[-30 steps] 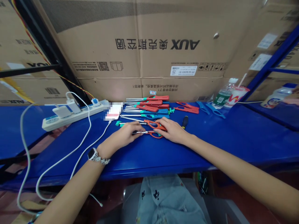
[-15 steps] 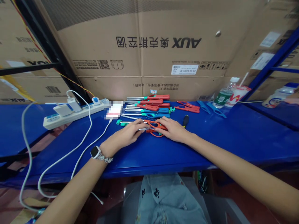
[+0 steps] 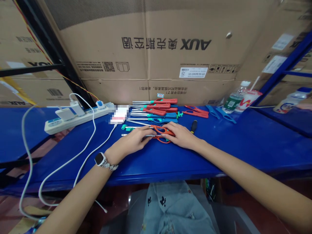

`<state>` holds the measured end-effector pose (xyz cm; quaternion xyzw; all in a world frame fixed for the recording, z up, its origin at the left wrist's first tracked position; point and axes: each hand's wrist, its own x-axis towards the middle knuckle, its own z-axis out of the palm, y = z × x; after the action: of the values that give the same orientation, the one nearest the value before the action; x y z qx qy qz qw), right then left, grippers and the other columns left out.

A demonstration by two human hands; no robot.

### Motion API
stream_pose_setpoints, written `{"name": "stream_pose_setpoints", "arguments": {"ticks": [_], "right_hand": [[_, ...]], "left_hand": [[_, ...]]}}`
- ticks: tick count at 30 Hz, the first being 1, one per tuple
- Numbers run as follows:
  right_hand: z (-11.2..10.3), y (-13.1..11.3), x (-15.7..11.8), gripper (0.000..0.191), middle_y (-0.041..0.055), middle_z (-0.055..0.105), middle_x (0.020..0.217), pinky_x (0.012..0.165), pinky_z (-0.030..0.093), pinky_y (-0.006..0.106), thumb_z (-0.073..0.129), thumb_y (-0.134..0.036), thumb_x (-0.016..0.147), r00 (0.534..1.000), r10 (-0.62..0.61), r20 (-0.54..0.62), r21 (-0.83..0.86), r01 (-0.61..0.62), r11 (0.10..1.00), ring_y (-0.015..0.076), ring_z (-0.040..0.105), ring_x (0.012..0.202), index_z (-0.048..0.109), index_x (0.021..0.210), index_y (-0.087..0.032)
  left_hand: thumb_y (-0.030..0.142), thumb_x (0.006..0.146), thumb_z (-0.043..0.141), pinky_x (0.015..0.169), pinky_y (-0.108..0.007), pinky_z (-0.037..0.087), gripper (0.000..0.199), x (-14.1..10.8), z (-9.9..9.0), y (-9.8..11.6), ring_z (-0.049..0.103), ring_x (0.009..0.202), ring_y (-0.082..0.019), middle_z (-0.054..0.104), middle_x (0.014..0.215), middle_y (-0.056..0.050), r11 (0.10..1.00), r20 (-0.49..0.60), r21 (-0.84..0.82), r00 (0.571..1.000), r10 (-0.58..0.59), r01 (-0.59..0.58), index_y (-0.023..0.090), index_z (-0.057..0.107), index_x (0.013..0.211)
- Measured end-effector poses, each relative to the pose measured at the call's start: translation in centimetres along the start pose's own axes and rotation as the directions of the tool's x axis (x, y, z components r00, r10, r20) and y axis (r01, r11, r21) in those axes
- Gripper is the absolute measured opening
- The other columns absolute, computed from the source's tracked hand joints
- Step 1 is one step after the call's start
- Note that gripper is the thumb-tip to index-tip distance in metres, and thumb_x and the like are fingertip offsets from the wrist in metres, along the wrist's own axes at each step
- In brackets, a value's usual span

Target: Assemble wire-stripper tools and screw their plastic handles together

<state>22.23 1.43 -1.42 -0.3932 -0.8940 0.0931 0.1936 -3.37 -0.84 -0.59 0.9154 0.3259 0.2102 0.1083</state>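
Note:
My left hand (image 3: 136,138) is closed around the metal tube of an orange lighter (image 3: 162,139), whose tip pokes out to the left. My right hand (image 3: 181,135) has its fingers closed on the orange handles at the lighter's right end. Another orange lighter (image 3: 156,127) lies just behind, partly under my fingers. Beyond the hands, several red lighters (image 3: 161,106) and blue lighters (image 3: 168,120) lie in a stack with their tubes to the left. Small green parts (image 3: 124,127) are beside the tubes.
A black and yellow screwdriver (image 3: 193,126) lies right of my right hand. Red handle shells (image 3: 195,113) and blue shells (image 3: 225,115) are farther right, near a bottle (image 3: 231,101) and a cup (image 3: 247,98). At left are a power strip (image 3: 70,120), a phone (image 3: 119,114) and white cables.
The metal tube in my left hand now sticks out farther left past the fingers and lies more level. My right hand has barely moved.

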Motion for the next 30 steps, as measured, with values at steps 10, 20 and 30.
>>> {"name": "stream_pose_setpoints", "arguments": {"ticks": [10,20,30], "right_hand": [[0.22,0.09,-0.05,0.037,0.0109,0.067,0.126,0.090,0.053,0.042,0.056,-0.046,0.102,1.000,-0.005,-0.019,-0.005,0.005,1.000,0.0272,0.068,0.106,0.062,0.131,-0.022],[0.19,0.16,-0.15,0.036,0.0106,0.068,0.123,0.088,0.053,0.041,0.056,-0.046,0.102,0.999,-0.014,-0.038,-0.012,0.014,1.000,0.0261,0.068,0.103,0.064,0.128,-0.022],[0.28,0.40,-0.23,0.037,0.0112,0.069,0.122,0.085,0.052,0.040,0.055,-0.046,0.102,0.999,-0.017,-0.037,-0.020,0.017,1.000,0.0261,0.068,0.101,0.064,0.129,-0.022]], "left_hand": [[0.018,0.101,0.052,0.096,-0.041,0.056,0.029,-0.31,0.70,-0.87,0.065,0.103,-0.022,0.064,0.113,-0.011,1.000,-0.038,-0.025,0.999,-0.013,0.012,0.018,0.073,0.121],[0.017,0.102,0.051,0.094,-0.042,0.056,0.028,-0.25,0.60,-0.13,0.066,0.104,-0.023,0.068,0.116,-0.011,1.000,-0.048,0.010,0.999,-0.019,0.019,0.019,0.070,0.123],[0.021,0.103,0.053,0.090,-0.040,0.056,0.023,-0.28,0.58,-0.30,0.067,0.096,-0.021,0.068,0.107,-0.010,0.998,-0.056,-0.067,0.998,-0.007,0.003,0.018,0.074,0.112]]}}
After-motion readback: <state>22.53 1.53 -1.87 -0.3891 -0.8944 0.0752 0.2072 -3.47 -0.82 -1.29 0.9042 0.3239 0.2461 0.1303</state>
